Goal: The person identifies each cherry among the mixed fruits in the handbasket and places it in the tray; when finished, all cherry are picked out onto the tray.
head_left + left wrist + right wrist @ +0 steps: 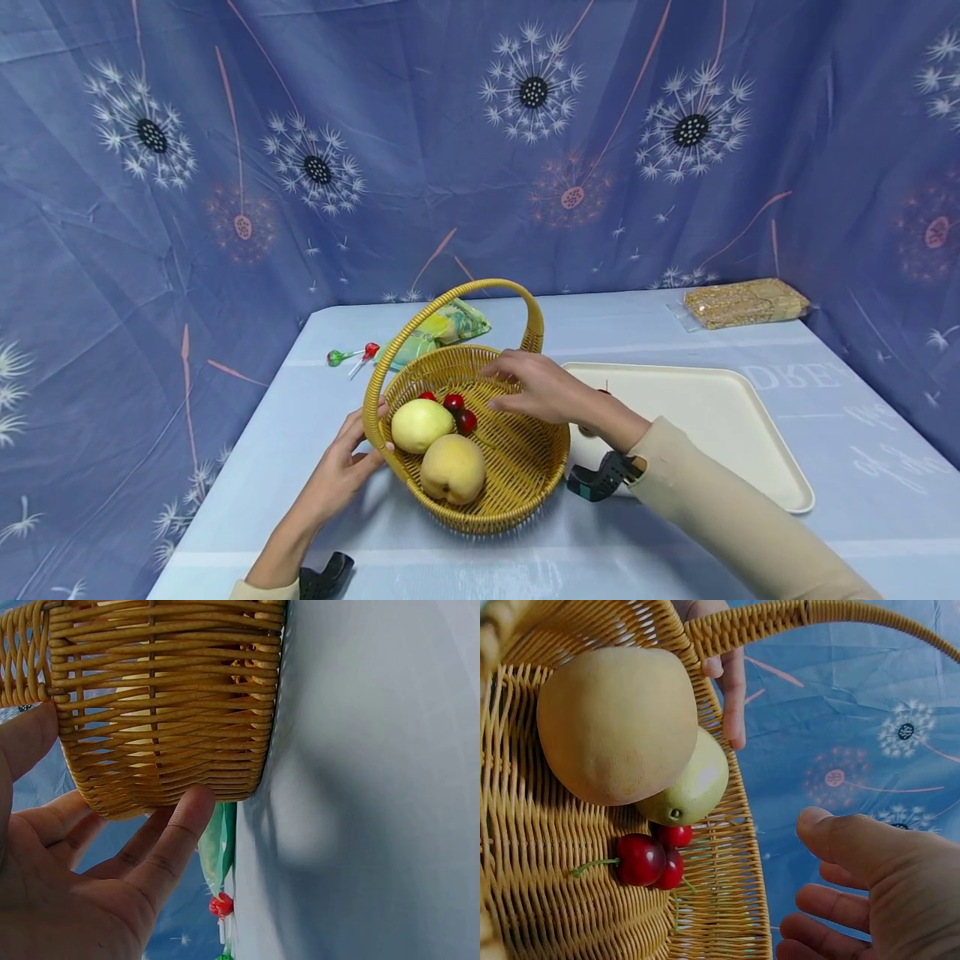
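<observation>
Wicker basket [517, 467], yellow, arched handle, stands on the blue surface [862, 467] between the two hands. Left hand [341, 467]: fingers [176, 832] straight and a little apart, tips laid against the outer weave at the basket's left side, thumb up by the rim near the handle's foot; nothing pinched. Right hand [536, 387]: fingers [832, 900] loosely spread and relaxed, hovering over the basket's open top toward its far right rim; holding nothing, and I cannot tell whether the tips touch the weave.

Inside the basket: a pale green pear [422, 424] at left, a tan-yellow pear [452, 468] nearer the front and touching it, and red cherries [459, 412] just behind and beside them on the woven floor.

Outward: cream tray [720, 417] just right of the basket, a small red thing on it partly hidden by the right wrist. Behind the basket, a green packet [442, 329]; left of that, two lollipops [352, 357]. Far right corner, a clear bag of grain bars [746, 302]. Blue dandelion-print cloth [225, 167] hangs all around.
</observation>
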`<state>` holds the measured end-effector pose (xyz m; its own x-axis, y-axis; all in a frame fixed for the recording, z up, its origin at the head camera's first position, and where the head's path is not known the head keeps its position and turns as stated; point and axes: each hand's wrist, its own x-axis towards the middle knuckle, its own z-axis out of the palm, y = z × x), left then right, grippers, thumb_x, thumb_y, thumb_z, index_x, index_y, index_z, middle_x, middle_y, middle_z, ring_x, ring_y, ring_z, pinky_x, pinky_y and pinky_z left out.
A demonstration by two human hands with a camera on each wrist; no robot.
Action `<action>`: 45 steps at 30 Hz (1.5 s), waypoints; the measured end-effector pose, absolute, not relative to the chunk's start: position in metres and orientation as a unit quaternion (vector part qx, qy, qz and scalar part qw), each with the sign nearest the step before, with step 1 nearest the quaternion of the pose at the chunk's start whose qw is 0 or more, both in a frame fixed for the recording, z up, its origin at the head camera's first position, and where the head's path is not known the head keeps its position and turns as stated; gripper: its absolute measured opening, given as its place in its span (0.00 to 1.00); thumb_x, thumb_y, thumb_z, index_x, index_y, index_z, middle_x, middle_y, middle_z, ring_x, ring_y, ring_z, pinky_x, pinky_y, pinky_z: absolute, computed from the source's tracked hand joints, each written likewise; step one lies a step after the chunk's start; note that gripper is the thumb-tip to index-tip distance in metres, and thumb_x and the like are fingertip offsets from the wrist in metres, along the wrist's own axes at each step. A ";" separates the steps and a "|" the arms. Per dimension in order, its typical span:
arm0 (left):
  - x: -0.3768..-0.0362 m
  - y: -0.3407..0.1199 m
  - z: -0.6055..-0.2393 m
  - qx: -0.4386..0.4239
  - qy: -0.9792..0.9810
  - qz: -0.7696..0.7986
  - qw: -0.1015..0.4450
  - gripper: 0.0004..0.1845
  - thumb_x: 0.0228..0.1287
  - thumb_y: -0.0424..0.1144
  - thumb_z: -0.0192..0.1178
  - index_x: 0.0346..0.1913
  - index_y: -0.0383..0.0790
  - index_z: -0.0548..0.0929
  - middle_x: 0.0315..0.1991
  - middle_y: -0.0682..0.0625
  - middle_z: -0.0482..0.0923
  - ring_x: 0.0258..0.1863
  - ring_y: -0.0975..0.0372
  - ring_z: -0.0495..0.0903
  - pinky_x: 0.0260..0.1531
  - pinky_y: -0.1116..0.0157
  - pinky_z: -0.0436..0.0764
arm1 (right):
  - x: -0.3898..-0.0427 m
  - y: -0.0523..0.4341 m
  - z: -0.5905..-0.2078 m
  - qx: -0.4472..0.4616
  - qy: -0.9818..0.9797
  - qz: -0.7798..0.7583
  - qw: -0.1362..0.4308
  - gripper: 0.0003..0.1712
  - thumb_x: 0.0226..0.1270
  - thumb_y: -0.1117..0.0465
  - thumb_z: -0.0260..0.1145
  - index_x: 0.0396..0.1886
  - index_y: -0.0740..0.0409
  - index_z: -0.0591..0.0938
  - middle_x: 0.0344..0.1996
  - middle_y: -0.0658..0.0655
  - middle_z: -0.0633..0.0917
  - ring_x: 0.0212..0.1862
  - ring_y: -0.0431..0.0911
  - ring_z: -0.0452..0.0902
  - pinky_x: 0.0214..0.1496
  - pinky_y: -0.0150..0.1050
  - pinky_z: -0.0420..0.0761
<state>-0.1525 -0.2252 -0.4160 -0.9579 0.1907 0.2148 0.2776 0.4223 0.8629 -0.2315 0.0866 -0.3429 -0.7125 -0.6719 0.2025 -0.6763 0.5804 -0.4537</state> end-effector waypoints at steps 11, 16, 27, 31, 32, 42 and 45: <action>-0.152 -0.225 -0.418 -0.139 -0.845 -0.514 0.049 0.30 0.65 0.38 0.59 0.69 0.41 0.65 0.70 0.46 0.59 0.57 0.66 0.68 0.45 0.72 0.80 | -0.254 0.065 -0.353 0.378 -0.892 0.247 -0.035 0.24 0.63 0.51 0.65 0.57 0.54 0.77 0.52 0.54 0.81 0.54 0.48 0.76 0.54 0.43 0.77; -0.152 -0.225 -0.418 -0.140 -0.846 -0.513 0.049 0.31 0.65 0.37 0.59 0.70 0.42 0.63 0.69 0.45 0.59 0.56 0.65 0.69 0.44 0.71 0.80 | -0.261 0.058 -0.359 0.370 -0.896 0.237 -0.062 0.23 0.64 0.51 0.64 0.57 0.51 0.77 0.52 0.51 0.80 0.54 0.47 0.76 0.54 0.42 0.76; -0.152 -0.225 -0.418 -0.140 -0.846 -0.513 0.044 0.30 0.65 0.38 0.59 0.69 0.41 0.64 0.70 0.46 0.58 0.58 0.64 0.68 0.44 0.71 0.80 | -0.273 0.046 -0.375 0.394 -0.892 0.199 -0.099 0.23 0.62 0.52 0.66 0.56 0.53 0.78 0.52 0.51 0.80 0.53 0.44 0.74 0.56 0.41 0.75; -0.152 -0.225 -0.417 -0.140 -0.848 -0.510 0.046 0.30 0.66 0.38 0.58 0.70 0.42 0.64 0.70 0.45 0.58 0.57 0.65 0.68 0.45 0.71 0.80 | -0.274 0.042 -0.379 0.398 -0.894 0.177 -0.107 0.23 0.61 0.51 0.67 0.56 0.51 0.79 0.49 0.50 0.80 0.51 0.43 0.74 0.53 0.40 0.75; -0.152 -0.225 -0.417 -0.140 -0.847 -0.510 0.046 0.30 0.66 0.38 0.58 0.70 0.42 0.63 0.69 0.45 0.59 0.57 0.65 0.69 0.45 0.71 0.80 | -0.275 0.041 -0.380 0.400 -0.893 0.174 -0.108 0.23 0.61 0.51 0.67 0.55 0.51 0.79 0.48 0.51 0.80 0.51 0.44 0.74 0.53 0.40 0.75; -0.152 -0.225 -0.417 -0.135 -0.847 -0.513 0.044 0.30 0.65 0.40 0.59 0.70 0.43 0.64 0.69 0.46 0.59 0.57 0.63 0.69 0.45 0.71 0.79 | -0.276 0.036 -0.389 0.430 -0.882 0.154 -0.115 0.21 0.60 0.51 0.68 0.53 0.49 0.81 0.44 0.51 0.82 0.47 0.43 0.75 0.55 0.40 0.70; -0.152 -0.225 -0.416 -0.134 -0.846 -0.514 0.043 0.30 0.65 0.40 0.58 0.69 0.43 0.64 0.69 0.47 0.59 0.57 0.63 0.68 0.46 0.72 0.79 | -0.275 0.036 -0.390 0.429 -0.883 0.151 -0.115 0.20 0.60 0.52 0.68 0.53 0.49 0.81 0.45 0.50 0.81 0.47 0.43 0.74 0.55 0.40 0.70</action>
<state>-0.1522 -0.2246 -0.4159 -0.9604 0.1826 0.2102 0.2708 0.4365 0.8580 -0.2751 0.0356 -0.3899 -0.6062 -0.7919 -0.0736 -0.7225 0.5870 -0.3654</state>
